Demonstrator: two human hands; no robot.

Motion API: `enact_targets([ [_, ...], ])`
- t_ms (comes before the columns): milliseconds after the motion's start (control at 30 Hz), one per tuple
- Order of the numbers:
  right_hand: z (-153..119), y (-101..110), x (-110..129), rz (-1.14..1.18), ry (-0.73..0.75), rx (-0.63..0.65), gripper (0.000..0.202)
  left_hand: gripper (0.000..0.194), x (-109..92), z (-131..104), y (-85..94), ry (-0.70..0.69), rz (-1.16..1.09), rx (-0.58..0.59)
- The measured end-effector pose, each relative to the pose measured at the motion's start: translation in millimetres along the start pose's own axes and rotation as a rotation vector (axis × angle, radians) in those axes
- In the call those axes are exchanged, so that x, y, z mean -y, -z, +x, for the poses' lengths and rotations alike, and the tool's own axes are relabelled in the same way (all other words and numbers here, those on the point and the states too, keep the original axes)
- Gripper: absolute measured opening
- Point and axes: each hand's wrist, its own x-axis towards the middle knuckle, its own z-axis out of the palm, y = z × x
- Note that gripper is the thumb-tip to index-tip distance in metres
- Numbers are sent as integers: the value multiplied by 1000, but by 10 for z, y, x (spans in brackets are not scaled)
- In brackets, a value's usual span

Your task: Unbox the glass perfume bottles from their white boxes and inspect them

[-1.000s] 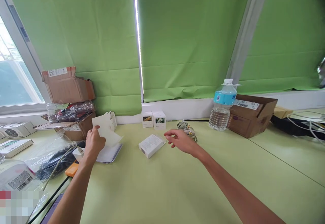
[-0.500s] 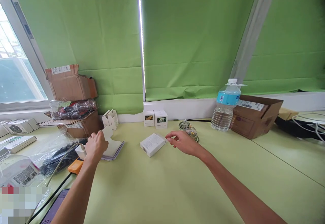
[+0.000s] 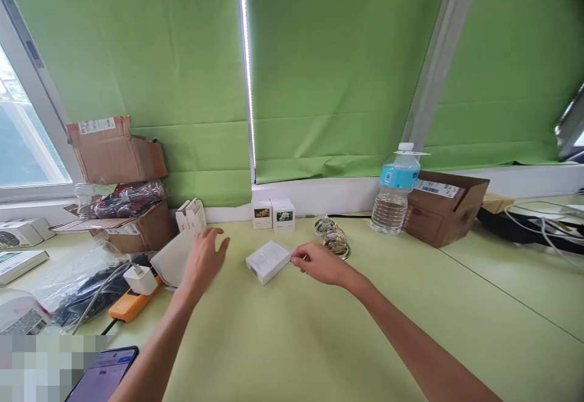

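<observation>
A flat white box (image 3: 268, 261) with printed text lies on the green table, left of my right hand (image 3: 317, 263). That hand's fingers are bent together at the box's right corner; whether they grip anything is too small to tell. My left hand (image 3: 207, 258) is raised over the table with thumb and fingers apart, holding nothing. Beside it, a white paper pad (image 3: 172, 258) leans to the left. Two small white boxes with pictures, one yellow (image 3: 262, 214) and one white-flowered (image 3: 283, 215), stand at the back. Coiled wires (image 3: 335, 239) lie behind my right hand.
At the right back stand a water bottle (image 3: 395, 192) and an open brown carton (image 3: 444, 210). Stacked cartons (image 3: 116, 152), an orange power strip (image 3: 132, 304), a white charger (image 3: 140, 280), bagged black items and a phone (image 3: 103, 374) are on the left.
My left hand has moved right, away from the paper pad, and its fingers have spread. The pad has shifted left and now stands tilted. The view has turned slightly right.
</observation>
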Motion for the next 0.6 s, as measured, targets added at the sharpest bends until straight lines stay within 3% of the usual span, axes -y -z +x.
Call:
enact_targets([
  [133, 18, -181, -35, 132, -34, 91, 22, 48, -227, -210, -520, -22, -211, 131],
  [233, 40, -328, -75, 195, -76, 124, 21, 45, -330, -348, -719, -25, -317, 179],
  [367, 68, -446, -132, 248, -137, 95, 24, 34, -441, -394, -708, -34, -418, 228],
  [533, 103, -458, -168, 274, -155, 31, 31, 51, -580, -353, -600, -35, -496, 190],
  [600, 114, -455, -170, 290, -95, -32, 32, 44, -622, -344, -567, -35, -481, 194],
])
